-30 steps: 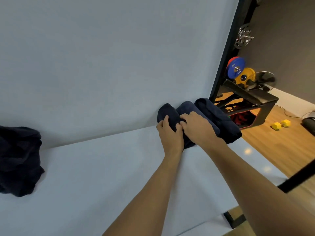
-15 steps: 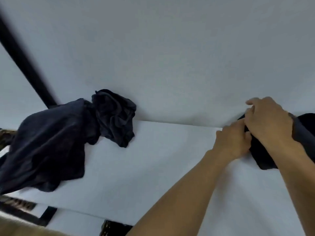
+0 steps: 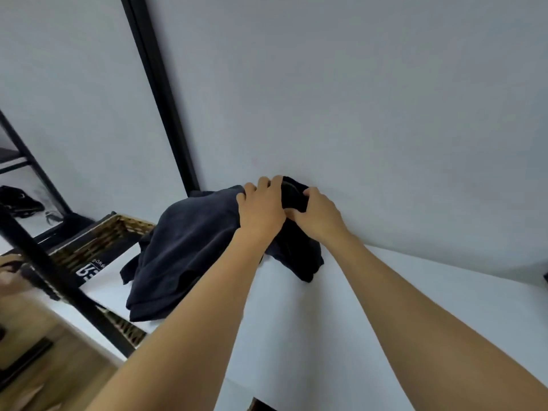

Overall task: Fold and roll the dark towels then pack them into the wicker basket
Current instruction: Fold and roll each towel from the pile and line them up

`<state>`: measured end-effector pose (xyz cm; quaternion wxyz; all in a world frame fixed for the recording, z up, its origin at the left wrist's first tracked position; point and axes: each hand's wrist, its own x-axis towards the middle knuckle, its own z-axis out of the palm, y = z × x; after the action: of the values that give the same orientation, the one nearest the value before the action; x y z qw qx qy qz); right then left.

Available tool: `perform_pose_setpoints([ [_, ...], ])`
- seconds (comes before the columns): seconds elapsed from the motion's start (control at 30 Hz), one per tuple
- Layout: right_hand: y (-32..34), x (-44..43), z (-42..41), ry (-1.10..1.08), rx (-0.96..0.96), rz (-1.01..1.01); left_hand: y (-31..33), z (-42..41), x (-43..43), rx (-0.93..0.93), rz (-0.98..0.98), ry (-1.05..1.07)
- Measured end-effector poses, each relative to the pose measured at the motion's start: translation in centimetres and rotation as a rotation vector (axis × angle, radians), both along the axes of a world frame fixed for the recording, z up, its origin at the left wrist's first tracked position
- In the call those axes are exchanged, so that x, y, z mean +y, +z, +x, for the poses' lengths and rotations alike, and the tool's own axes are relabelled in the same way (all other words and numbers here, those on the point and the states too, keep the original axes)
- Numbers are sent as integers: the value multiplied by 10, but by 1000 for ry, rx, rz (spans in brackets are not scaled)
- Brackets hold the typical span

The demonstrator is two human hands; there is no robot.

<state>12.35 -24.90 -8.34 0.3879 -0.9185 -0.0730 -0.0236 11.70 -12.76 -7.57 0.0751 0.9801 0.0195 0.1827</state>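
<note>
Several loose dark towels lie heaped at the back of the white table [image 3: 370,307], against the wall. The larger spread towel [image 3: 184,253] drapes toward the table's left edge. A crumpled dark towel [image 3: 299,256] sits just to its right. My left hand [image 3: 261,209] curls over the top of the heap, and my right hand [image 3: 318,218] pinches the crumpled towel's upper fold right beside it. The wicker basket [image 3: 98,241] stands to the left of the heap, partly hidden by the spread towel; what it holds is out of sight.
A black frame post [image 3: 160,93] runs up the wall behind the heap, and another black bar [image 3: 59,280] crosses in front of the basket. A person's hand [image 3: 10,275] shows at the left edge. Wooden floor [image 3: 35,351] lies below the table's left edge.
The view swung left from the rolled towels at the right end of the table. Both hands left those rolls and now hold the loose heap beside the basket.
</note>
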Motion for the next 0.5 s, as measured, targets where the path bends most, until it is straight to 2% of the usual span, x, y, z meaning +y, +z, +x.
perform_pose_setpoints([
  [0.1, -5, 2, 10, 20, -29, -193, 2, 14, 13, 60, -98, -39],
  [0.17, 5, -2, 11, 4, -77, -195, 12, 16, 18, 35, -168, -71],
  [0.23, 24, -10, 10, -13, -130, -126, 29, 17, 19, -31, -184, -110],
  [0.4, 107, -30, -3, -92, -310, 175, 112, 9, 12, -384, -587, -268],
  [0.5, 165, -42, -13, -121, -383, 317, 168, -5, -7, -486, -712, -407],
])
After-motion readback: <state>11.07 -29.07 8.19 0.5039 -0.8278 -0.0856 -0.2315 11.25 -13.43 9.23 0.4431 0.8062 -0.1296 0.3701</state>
